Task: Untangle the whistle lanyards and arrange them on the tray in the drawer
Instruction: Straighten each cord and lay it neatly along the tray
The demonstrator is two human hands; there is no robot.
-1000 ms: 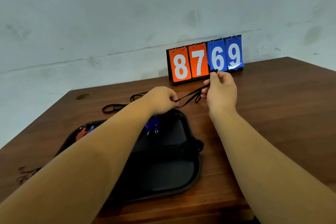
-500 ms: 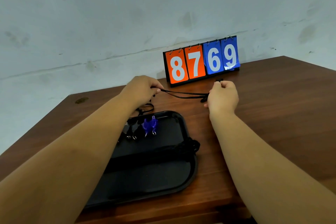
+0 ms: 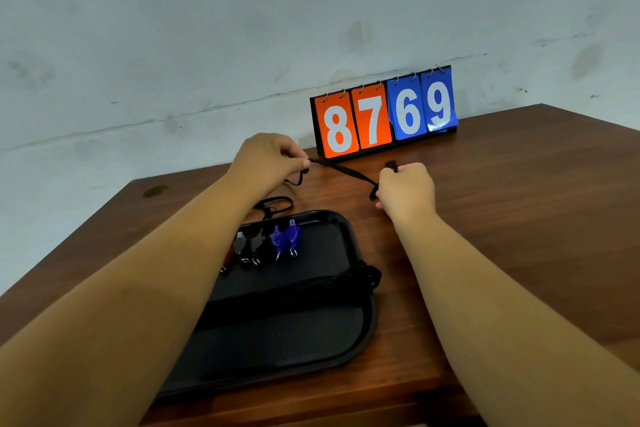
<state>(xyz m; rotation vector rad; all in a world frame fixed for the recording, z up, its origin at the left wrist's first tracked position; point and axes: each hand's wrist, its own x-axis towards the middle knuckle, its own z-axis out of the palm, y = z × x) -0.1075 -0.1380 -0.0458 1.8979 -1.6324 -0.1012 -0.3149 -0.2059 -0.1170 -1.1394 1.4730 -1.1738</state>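
Note:
A black lanyard cord (image 3: 341, 170) stretches taut above the table between my two hands. My left hand (image 3: 268, 158) pinches its left end, with slack cord (image 3: 275, 206) trailing down to the table beneath. My right hand (image 3: 407, 189) grips the other end in a fist, a black clip sticking out on top. A black tray (image 3: 360, 343) lies in front of me. On it sit two blue whistles (image 3: 286, 237), black whistles (image 3: 251, 246) and a red one partly hidden by my left forearm. A bundle of black lanyards (image 3: 311, 288) lies across the tray's middle.
A flip scoreboard (image 3: 384, 114) reading 8769 stands at the back of the wooden table (image 3: 519, 218) against a pale wall. The table's left edge runs diagonally past my left arm. No drawer is visible.
My hands moved apart and pulled the cord out straight; the left hand went up and left, the right hand dropped lower. The whistles on the tray came into sight.

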